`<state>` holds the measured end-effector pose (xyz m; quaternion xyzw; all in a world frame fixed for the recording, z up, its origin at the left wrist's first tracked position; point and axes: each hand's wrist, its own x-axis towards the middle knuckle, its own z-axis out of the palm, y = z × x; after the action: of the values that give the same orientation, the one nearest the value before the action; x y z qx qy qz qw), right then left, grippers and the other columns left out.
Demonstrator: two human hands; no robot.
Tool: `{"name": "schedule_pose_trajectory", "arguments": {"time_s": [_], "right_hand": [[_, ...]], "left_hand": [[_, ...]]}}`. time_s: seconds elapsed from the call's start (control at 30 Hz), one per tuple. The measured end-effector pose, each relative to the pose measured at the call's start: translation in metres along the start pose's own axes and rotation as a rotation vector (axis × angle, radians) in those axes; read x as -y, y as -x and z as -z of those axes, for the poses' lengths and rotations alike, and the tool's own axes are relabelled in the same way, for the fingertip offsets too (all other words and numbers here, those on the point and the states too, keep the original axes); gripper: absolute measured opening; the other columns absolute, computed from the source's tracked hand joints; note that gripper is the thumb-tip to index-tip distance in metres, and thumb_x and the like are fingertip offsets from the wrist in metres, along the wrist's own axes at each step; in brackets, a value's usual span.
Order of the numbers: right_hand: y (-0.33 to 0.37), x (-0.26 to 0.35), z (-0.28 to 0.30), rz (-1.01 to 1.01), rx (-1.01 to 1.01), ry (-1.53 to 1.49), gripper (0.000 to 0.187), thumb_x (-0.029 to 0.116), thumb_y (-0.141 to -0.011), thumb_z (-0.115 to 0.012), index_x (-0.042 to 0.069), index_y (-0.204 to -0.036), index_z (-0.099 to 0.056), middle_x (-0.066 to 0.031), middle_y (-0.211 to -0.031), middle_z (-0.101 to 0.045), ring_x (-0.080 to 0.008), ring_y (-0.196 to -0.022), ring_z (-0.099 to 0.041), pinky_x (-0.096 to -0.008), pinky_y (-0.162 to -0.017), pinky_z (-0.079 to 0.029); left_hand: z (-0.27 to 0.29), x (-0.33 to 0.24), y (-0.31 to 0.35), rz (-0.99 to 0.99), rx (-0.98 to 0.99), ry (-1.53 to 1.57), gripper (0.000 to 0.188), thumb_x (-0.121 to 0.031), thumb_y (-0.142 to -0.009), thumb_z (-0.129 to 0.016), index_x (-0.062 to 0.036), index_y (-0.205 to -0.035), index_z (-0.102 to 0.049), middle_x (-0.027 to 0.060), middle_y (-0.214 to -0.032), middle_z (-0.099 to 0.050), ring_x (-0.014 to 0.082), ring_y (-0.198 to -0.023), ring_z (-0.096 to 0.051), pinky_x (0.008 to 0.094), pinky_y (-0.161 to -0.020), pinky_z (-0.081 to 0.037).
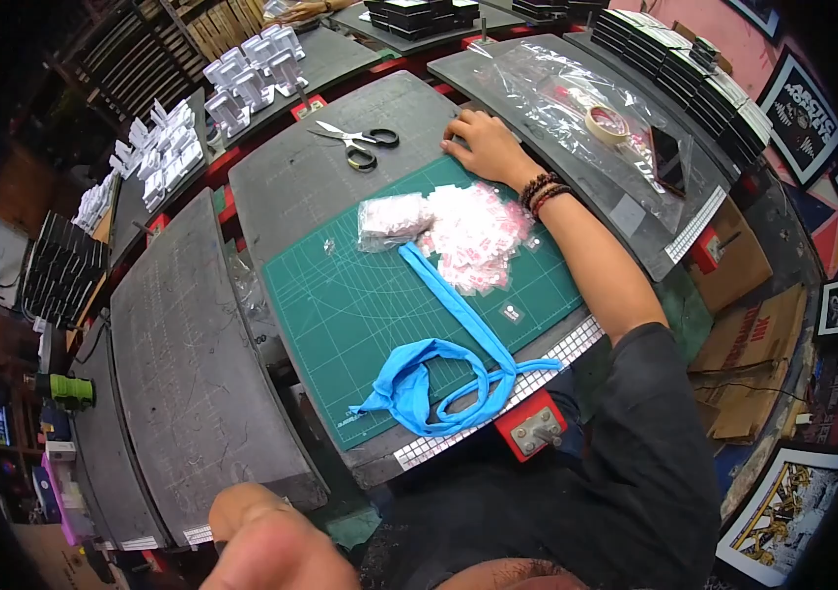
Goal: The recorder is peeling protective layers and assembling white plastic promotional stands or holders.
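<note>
My right hand [486, 147] rests at the far right corner of the green cutting mat [316, 324], fingers loosely bent and apart, with no object visible in it. A beaded bracelet circles that wrist. Nearer to me lies a pile of small clear packets [473, 231] with pinkish-white contents. A bundled clear bag [392, 218] of similar packets touches the pile's left side. Across the mat's front stretches a twisted blue cloth strip [424, 388], partly looped. My left hand [281, 551] is raised close to the camera at the lower edge, and its fingers cannot be made out.
Black-handled scissors [358, 146] lie open beyond the mat. On the right board are a clear plastic sheet [547, 84], a tape roll [606, 123] and a dark phone [669, 157]. White plastic pieces [252, 79] and dark stacks [679, 64] cover the far boards.
</note>
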<state>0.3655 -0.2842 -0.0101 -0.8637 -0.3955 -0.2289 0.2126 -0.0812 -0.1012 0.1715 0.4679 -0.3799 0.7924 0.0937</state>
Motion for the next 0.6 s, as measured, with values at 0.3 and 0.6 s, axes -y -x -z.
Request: {"name": "schedule_pose_trajectory", "arguments": {"time_s": [0.3,0.6], "right_hand": [[0.001,0.000,0.000,-0.008,0.003,-0.003,0.025,0.035,-0.101,-0.069,0.011,-0.105,-0.075,-0.0098,-0.110,-0.068,-0.0334,-0.113,-0.065,-0.0486,-0.099,-0.051],[0.000,0.001,0.001,-0.025,0.024,-0.006,0.026,0.035,-0.102,-0.068,0.011,-0.107,-0.075,-0.0102,-0.113,-0.068,-0.0336,-0.115,-0.064,-0.0490,-0.102,-0.050]], "left_hand": [[-0.016,-0.014,0.006,0.120,-0.085,0.159,0.041,-0.010,-0.107,-0.052,0.0039,-0.145,-0.054,0.0089,-0.140,-0.056,0.0228,-0.135,-0.046,0.0344,-0.103,-0.048],[-0.018,-0.005,0.003,0.075,-0.275,0.097,0.040,-0.003,-0.099,-0.041,0.0236,-0.123,-0.058,0.0299,-0.122,-0.070,0.0255,-0.119,-0.067,0.0397,-0.107,-0.055]]}}
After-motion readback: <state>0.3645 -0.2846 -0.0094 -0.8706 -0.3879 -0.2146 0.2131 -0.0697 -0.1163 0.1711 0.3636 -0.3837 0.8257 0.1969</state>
